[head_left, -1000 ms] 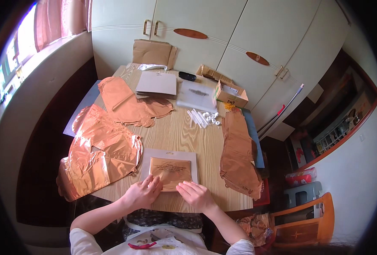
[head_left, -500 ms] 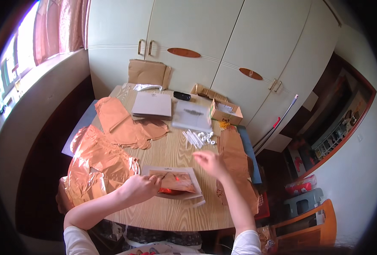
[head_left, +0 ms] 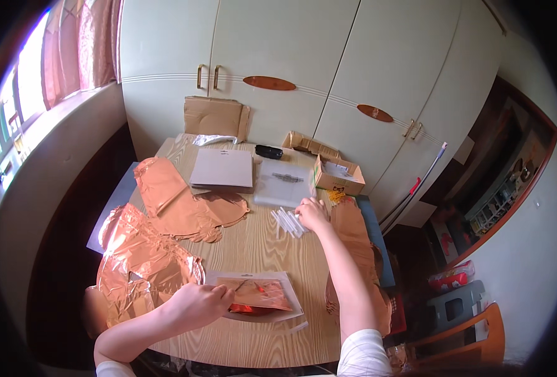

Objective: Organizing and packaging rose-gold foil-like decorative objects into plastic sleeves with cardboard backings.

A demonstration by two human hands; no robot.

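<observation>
My left hand is closed at the left edge of a flat packet, a pale card with folded copper-coloured foil and a red part on it. The packet lies on the table near me. Further off, my right hand reaches down with bent fingers among the small white rings, which it mostly covers; what its fingertips hold is hidden. Just left of those fingers lie several thin white straws.
Copper foil sheets spread over the left of the wooden table; more foil lies at the right. Toward the back are a stack of grey-white cards, clear plastic bags, a black case and an open cardboard box.
My right hand has moved forward from above the table to the white rings and now covers them. My left hand stays at the packet, shifted to its left edge. The view has tilted slightly.
</observation>
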